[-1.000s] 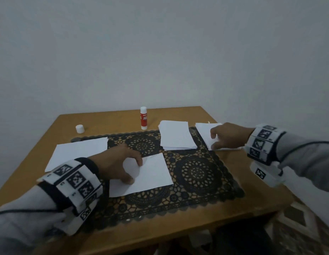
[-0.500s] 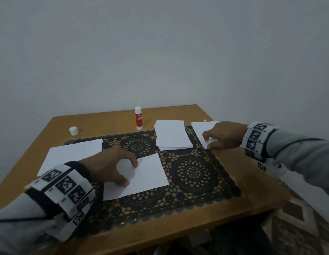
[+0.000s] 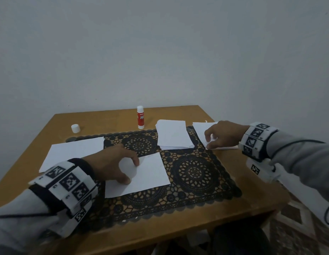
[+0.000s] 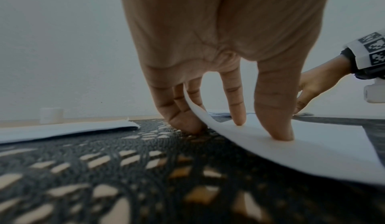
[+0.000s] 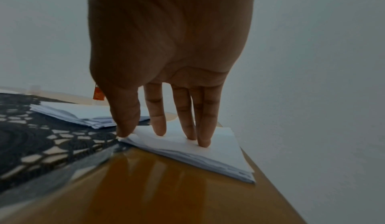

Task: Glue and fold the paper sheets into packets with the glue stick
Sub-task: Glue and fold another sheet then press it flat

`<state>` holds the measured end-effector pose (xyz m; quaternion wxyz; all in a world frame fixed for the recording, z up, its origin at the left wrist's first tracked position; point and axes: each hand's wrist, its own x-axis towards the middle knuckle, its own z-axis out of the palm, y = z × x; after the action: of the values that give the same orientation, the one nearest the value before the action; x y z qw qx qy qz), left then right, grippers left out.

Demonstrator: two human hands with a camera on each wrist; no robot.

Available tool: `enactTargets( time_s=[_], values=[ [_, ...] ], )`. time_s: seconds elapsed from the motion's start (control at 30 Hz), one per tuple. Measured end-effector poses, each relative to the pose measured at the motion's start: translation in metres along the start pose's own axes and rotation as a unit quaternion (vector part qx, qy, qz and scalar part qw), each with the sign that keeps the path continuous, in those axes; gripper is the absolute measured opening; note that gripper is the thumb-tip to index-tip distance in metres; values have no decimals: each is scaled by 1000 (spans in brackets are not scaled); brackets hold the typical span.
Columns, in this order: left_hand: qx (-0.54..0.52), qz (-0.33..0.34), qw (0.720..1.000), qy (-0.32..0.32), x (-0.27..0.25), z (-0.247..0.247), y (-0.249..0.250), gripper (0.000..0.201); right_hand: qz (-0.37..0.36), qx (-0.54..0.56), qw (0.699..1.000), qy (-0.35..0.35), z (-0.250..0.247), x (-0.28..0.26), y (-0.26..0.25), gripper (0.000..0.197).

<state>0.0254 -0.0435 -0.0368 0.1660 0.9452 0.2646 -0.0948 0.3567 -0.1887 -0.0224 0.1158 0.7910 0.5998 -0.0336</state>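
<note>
The left hand (image 3: pixel 112 162) rests on the near sheet (image 3: pixel 147 173) at the middle of the lace mat (image 3: pixel 197 173); its grip pinches the sheet's nine o'clock edge, which curls up between the fingers (image 4: pixel 237 99) while thumb and forefinger press down on top. At two o'clock, the right hand (image 3: pixel 222 134) presses straight, released fingers (image 5: pixel 183 112) on a folded stack (image 5: pixel 218 155) at the tabletop (image 3: pixel 252 196) edge. The loose sheet pile (image 3: pixel 173 135) lies just beside it at nine o'clock. At twelve o'clock stands the uncapped glue stick (image 3: pixel 140 117), its cap (image 3: pixel 75 128) well apart at ten o'clock.
</note>
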Motion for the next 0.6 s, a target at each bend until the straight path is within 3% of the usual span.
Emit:
enactTargets(
  time_s=[0.2,0.47,0.6],
  values=[
    [2,-1,1000,-1,0,0,1,45,9,16,1000,7,-3,-1,-2,26],
    [1,-2,1000,0,-1,0,1,45,44,-2,999,24,5,2,-10,34],
    [2,-1,1000,2,-1,0,2,45,48,-33,998,-1,1,3,-17,44]
  ],
)
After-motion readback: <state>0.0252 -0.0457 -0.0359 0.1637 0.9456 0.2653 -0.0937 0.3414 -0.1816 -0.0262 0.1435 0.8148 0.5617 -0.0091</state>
